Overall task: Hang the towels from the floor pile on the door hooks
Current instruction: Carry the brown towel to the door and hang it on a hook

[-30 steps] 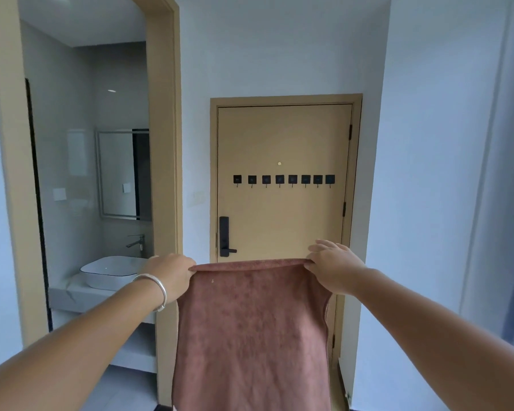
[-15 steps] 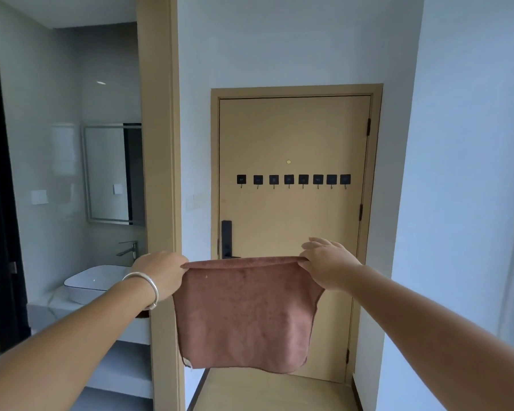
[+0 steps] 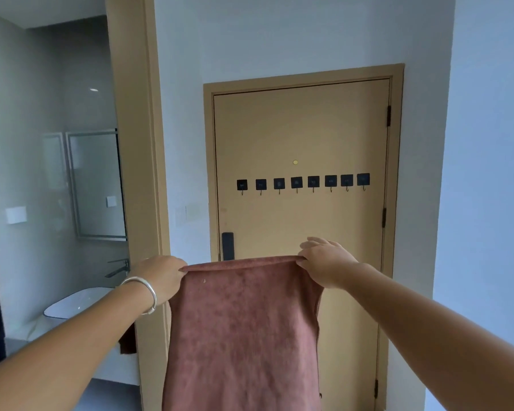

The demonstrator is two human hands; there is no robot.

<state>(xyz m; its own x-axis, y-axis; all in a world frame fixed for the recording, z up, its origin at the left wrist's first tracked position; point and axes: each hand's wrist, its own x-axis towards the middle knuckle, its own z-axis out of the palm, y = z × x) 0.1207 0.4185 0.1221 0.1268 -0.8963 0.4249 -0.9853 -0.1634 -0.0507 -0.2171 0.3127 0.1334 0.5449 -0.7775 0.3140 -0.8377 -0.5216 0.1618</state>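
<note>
Towel stretched between both grips, left hand, right hand

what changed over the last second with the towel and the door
The door and its row of hooks now look larger and nearer, so the person has likely stepped closer. The left hand and right hand still pinch the top corners of the pink towel, spread between them. No hook holds anything yet.
</note>
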